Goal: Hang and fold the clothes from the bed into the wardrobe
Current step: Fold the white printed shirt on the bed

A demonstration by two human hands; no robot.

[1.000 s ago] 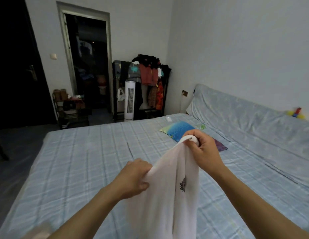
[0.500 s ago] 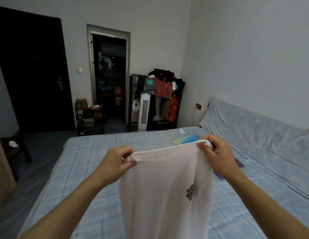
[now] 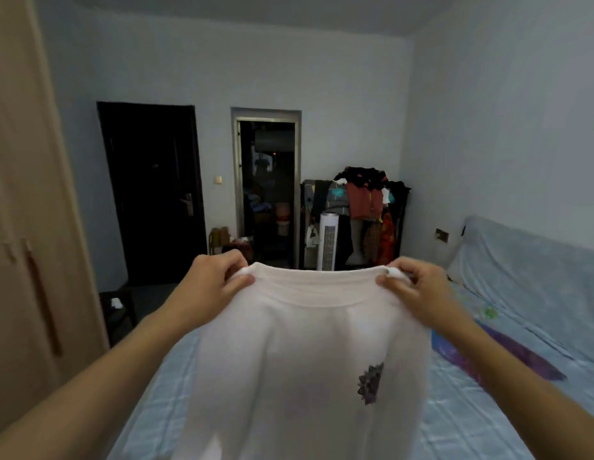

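Shirt (image 3: 305, 360) hangs spread above the bed (image 3: 471, 423): your left hand (image 3: 212, 280) and right hand (image 3: 411, 287) each pinch a top corner. Wardrobe (image 3: 27, 227) stands shut at your left. Folding not yet begun; 1 more garment (image 3: 507, 353) remains on the bed.

White tower fan (image 3: 328, 246), dark door (image 3: 153, 190)

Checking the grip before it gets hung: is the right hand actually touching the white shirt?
Touching. The head view shows the right hand pinching the white shirt at the collar's right end; the left hand pinches the other end.
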